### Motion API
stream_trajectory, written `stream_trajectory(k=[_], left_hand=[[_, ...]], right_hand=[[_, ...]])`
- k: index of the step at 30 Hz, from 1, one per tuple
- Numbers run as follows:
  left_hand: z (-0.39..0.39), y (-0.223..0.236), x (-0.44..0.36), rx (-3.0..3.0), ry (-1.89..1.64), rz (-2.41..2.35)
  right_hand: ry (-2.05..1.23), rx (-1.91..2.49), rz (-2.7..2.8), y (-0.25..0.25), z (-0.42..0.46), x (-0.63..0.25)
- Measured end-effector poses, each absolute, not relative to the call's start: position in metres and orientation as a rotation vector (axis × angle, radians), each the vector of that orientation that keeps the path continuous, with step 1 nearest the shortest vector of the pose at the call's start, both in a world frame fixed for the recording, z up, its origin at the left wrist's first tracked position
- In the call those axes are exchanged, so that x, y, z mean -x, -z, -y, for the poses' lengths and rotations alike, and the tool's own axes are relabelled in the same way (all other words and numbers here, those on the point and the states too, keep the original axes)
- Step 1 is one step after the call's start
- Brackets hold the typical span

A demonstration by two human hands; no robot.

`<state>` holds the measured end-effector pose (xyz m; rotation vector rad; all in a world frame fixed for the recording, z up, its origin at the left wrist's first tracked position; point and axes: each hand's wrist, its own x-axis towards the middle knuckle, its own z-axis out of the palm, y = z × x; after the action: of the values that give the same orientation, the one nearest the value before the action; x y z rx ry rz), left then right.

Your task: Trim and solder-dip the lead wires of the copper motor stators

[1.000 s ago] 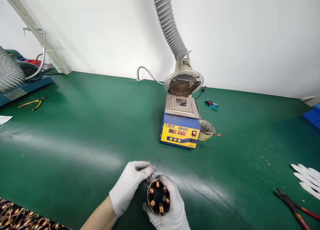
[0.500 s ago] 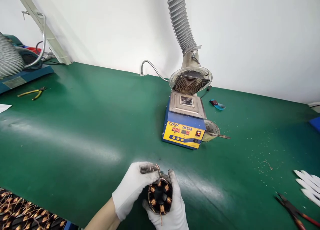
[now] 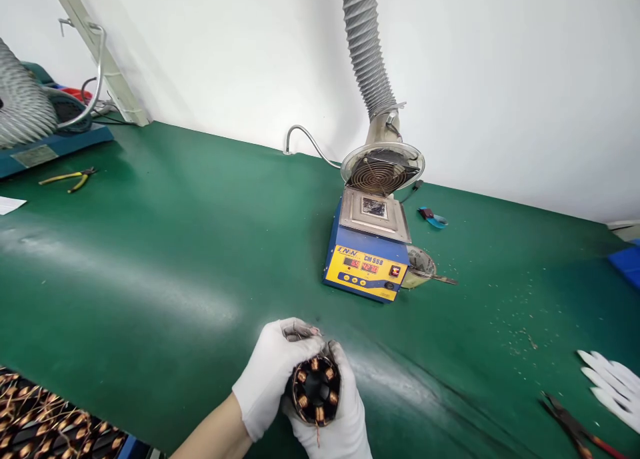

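Observation:
Both my hands wear white gloves and sit low in the middle of the view. My right hand (image 3: 334, 427) cups a round black stator (image 3: 317, 390) with several copper-wound coils from below. My left hand (image 3: 274, 375) rests on the stator's upper left, its fingertips pinched on thin copper wire ends (image 3: 306, 330) that stick up from the top. One short copper lead hangs below the stator.
A blue and yellow solder pot (image 3: 369, 251) stands on the green table (image 3: 150, 246) under a ribbed fume hose (image 3: 367, 59). A small metal dish (image 3: 420, 267) sits beside it. Red-handled pliers (image 3: 575, 424) and a white glove (image 3: 613, 384) lie right. Yellow cutters (image 3: 70, 178) lie far left. More copper-wound parts (image 3: 45, 426) fill the bottom left.
The view has shifted a little. My left fingertips closed down onto the wire ends at the stator's top, and the stator turned slightly in my hands.

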<state>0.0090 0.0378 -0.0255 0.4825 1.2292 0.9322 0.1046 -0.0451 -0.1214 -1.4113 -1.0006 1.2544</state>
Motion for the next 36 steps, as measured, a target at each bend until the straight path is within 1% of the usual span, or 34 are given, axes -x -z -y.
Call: stream_trajectory(k=[2,4,6,9,14,22,27,31,33,36], left_hand=[[-0.038,0.027,-0.005,-0.407,-1.059,-1.230],[-0.038,0.023,0.001,-0.414,-1.109,-1.255],[-0.037,0.015,0.008,-0.487,-0.996,-1.279],[-0.035,0.009,0.012,-0.663,-0.773,-1.253],[-0.036,0.014,0.007,-0.760,-0.778,-1.274],[-0.029,0.010,0.027,-0.811,-0.727,-1.271],[-0.026,0.022,0.036,-1.215,-0.579,-1.118],[-0.032,0.032,0.031,-1.342,-0.608,-1.086],[-0.028,0.039,0.037,-1.382,-0.628,-1.160],[-0.008,0.058,0.054,-1.594,-0.651,-1.383]], right_hand=[[-1.161,1.462,1.026,0.118,0.046,-0.105],[-1.027,1.511,1.099,0.111,0.047,-0.105],[-0.942,1.548,1.185,0.105,0.046,-0.104],[-0.915,1.570,1.235,0.099,0.045,-0.103],[-0.875,1.575,1.299,0.099,0.043,-0.104],[-0.956,1.549,1.323,0.109,0.048,-0.115],[-0.956,1.507,1.305,0.105,0.044,-0.115],[-1.025,1.503,1.232,0.093,0.040,-0.111],[-1.114,1.466,1.168,0.084,0.036,-0.109],[-1.345,1.420,1.014,0.069,0.025,-0.116]])
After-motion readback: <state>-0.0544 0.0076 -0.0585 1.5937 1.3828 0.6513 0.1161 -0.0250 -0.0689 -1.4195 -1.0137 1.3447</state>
